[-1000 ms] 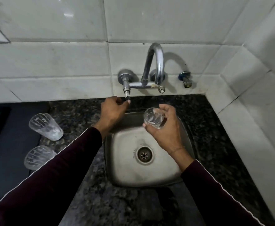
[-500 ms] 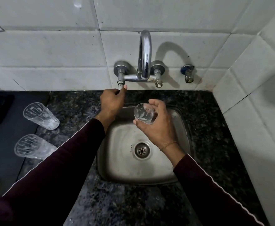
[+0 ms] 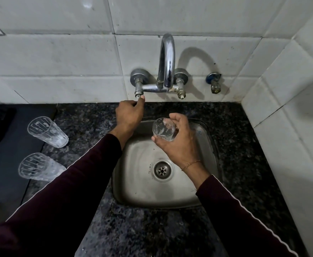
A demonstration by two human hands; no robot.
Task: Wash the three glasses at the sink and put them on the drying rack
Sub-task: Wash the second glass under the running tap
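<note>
Water now trickles; right hand [image 3: 179, 145] fingers encircle glass [image 3: 163, 129].

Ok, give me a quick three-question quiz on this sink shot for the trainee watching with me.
1. True or false: the right hand holds a glass over the sink.
2. How many glasses stand on the counter left of the sink? A) none B) one C) two
3. Fill in: the left hand grips the left tap ____ under the faucet.

Key
1. True; its fingers curl round the glass.
2. C: the far glass and the near glass both wait there.
3. Handle; a thin trickle seems to fall from the spout, though it is hard to be sure.
</note>
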